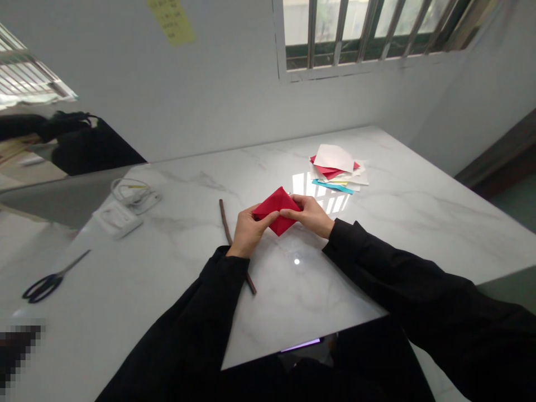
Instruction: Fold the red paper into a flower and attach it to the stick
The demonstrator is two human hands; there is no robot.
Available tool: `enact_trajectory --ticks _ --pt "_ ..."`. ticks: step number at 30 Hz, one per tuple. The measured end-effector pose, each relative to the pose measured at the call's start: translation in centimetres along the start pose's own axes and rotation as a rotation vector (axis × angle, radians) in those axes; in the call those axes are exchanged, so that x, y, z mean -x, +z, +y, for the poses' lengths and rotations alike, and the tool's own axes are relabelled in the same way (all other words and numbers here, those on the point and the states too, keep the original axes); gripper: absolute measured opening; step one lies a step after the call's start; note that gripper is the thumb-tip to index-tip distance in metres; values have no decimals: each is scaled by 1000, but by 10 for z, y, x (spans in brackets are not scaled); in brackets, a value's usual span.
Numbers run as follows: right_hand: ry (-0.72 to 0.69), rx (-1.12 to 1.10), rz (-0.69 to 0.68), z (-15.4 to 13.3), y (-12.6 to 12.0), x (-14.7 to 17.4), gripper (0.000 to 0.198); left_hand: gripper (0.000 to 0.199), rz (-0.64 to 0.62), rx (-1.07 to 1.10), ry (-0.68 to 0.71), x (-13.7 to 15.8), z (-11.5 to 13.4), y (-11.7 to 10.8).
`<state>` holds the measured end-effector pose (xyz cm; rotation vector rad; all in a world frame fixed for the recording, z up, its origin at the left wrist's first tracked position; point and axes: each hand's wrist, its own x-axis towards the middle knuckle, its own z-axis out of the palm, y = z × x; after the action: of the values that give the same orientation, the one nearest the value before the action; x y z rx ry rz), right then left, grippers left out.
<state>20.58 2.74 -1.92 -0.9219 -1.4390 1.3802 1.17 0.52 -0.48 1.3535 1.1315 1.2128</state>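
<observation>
A folded piece of red paper, diamond-shaped with creases, is held up between both hands above the white marbled table. My left hand pinches its left side, the thumb lying across the front face. On the other side, my right hand grips the right corner, thumb in front and fingers behind. The two thumb tips meet near the paper's middle. A thin brown stick lies on the table, partly hidden under my left wrist and sleeve.
A pile of white, red and blue paper lies toward the back right. At left are a white box with a coiled white cable, and dark-handled scissors. A wall with a barred window stands behind.
</observation>
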Motion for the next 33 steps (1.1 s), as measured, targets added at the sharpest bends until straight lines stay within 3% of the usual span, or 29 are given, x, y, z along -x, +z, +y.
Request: enact_trajectory --ticks 33 --pt "-14 16 8 3 0 -1 48 45 17 44 -8 0 -2 3"
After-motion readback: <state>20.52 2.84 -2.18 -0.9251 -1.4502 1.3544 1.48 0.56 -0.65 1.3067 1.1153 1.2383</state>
